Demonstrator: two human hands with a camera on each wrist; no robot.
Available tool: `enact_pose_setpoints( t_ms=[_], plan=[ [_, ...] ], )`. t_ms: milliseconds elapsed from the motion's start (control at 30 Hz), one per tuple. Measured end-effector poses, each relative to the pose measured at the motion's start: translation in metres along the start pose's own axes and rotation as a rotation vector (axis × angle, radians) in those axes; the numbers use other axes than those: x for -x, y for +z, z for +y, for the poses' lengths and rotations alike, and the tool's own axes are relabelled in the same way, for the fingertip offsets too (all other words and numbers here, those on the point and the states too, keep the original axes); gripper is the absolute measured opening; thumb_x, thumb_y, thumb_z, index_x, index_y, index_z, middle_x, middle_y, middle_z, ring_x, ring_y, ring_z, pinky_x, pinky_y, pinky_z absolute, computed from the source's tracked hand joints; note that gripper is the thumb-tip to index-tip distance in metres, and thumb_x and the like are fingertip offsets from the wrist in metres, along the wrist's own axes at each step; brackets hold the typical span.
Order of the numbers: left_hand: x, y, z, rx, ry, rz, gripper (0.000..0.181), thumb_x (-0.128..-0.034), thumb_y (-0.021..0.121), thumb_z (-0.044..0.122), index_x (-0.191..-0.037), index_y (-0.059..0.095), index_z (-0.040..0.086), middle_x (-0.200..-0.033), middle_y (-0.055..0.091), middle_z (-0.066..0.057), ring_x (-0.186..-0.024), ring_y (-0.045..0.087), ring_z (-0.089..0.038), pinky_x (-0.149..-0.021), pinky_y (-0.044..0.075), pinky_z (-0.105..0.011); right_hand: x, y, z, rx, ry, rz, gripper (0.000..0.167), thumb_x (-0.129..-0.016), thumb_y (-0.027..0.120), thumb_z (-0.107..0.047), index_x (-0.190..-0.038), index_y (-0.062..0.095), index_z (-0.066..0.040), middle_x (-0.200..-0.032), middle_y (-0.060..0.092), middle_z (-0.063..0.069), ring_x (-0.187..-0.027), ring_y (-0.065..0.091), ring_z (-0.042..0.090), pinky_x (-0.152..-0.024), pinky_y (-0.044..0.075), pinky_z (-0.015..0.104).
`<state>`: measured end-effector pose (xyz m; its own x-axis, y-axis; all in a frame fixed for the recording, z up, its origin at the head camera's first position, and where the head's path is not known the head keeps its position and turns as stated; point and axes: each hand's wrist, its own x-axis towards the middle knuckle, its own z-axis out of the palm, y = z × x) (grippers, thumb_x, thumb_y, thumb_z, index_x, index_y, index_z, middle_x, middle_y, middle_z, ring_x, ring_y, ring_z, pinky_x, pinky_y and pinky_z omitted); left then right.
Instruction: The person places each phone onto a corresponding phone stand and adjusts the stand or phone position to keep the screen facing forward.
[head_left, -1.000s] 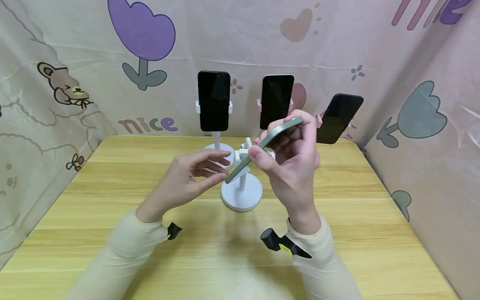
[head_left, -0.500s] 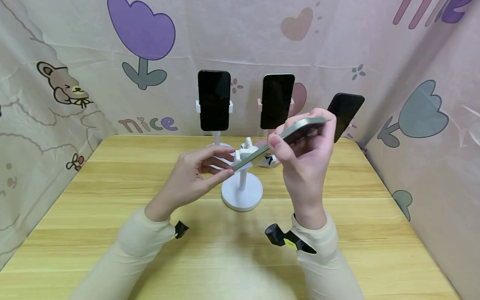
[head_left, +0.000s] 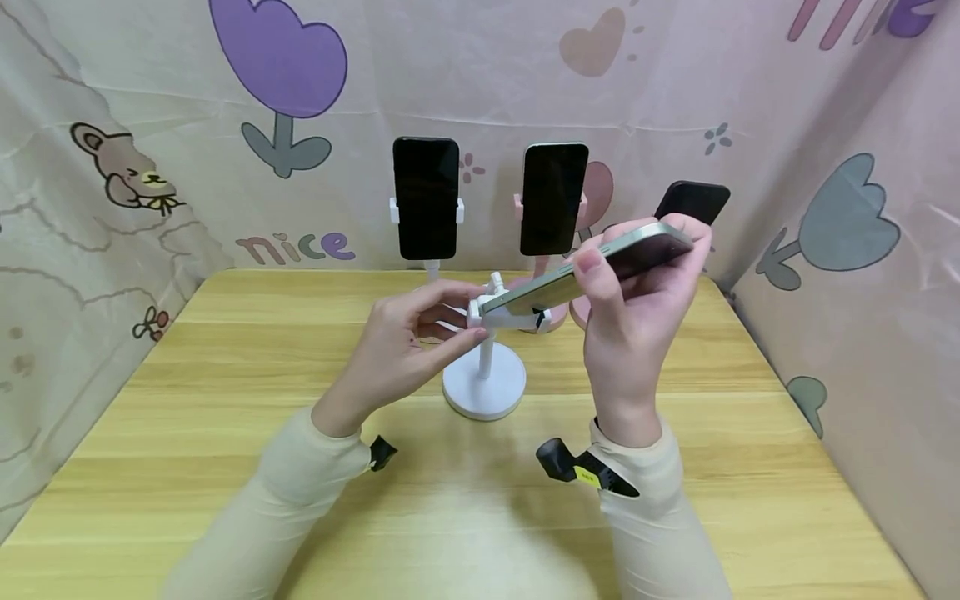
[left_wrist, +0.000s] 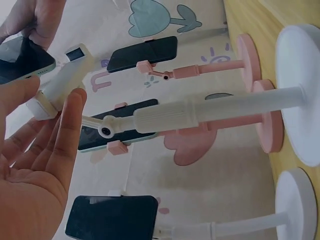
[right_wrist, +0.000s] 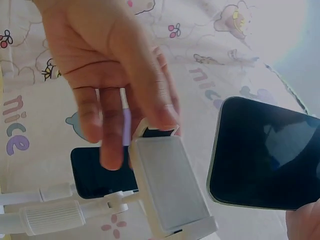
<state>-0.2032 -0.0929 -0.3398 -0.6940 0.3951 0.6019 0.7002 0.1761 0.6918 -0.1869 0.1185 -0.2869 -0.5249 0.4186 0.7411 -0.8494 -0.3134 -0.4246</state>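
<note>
My right hand (head_left: 637,333) grips a green-edged smartphone (head_left: 555,290), tilted with its lower left end close to a white phone stand (head_left: 483,383). My left hand (head_left: 401,354) pinches the left end of the stand's clamp with thumb and fingers. In the right wrist view, the clamp (right_wrist: 172,182) shows a pale pad and a dark-lined end under the left thumb. There the dark screen of the phone (right_wrist: 265,155) appears to the clamp's right, with a visible gap. The left wrist view has the phone's corner beside the left thumb.
Behind stand three dark-screened phones in holders: one phone (head_left: 426,200) on a white stand, another phone (head_left: 555,200) on a pink stand, and a tilted phone (head_left: 693,198) at right, partly hidden. A printed curtain (head_left: 450,67) backs the wooden table (head_left: 262,350).
The right hand has moved right and turned the phone flatter, uncovering more of the clamp. My left hand has shifted right, from the phone's lower end onto the clamp's left end.
</note>
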Motion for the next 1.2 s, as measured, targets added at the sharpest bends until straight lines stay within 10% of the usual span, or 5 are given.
enact_pose_setpoints(
  t_ms=[367,1200],
  plan=[
    [-0.003,0.004,0.000,0.016,-0.007,0.038,0.034,-0.0894,0.085,-0.001,-0.122,0.075,0.001,-0.106,0.081,-0.011,-0.085,0.078,-0.015,-0.073,0.068,-0.029,0.000,0.000,0.006,0.013,-0.008,0.026,0.056,-0.076,0.083,0.000,-0.106,0.036,-0.006,-0.081,0.060,0.010,-0.066,0.064,0.022,-0.053,0.052,0.023],
    [-0.004,0.010,0.001,0.015,0.055,0.100,0.029,-0.0860,0.081,-0.010,-0.114,0.077,-0.005,-0.099,0.082,-0.016,-0.080,0.079,-0.015,-0.072,0.067,-0.028,0.009,0.016,0.014,0.283,-0.150,-0.033,0.071,-0.068,0.088,-0.005,-0.112,0.033,-0.006,-0.096,0.047,0.002,-0.092,0.060,0.026,-0.086,0.059,0.030]
  ],
)
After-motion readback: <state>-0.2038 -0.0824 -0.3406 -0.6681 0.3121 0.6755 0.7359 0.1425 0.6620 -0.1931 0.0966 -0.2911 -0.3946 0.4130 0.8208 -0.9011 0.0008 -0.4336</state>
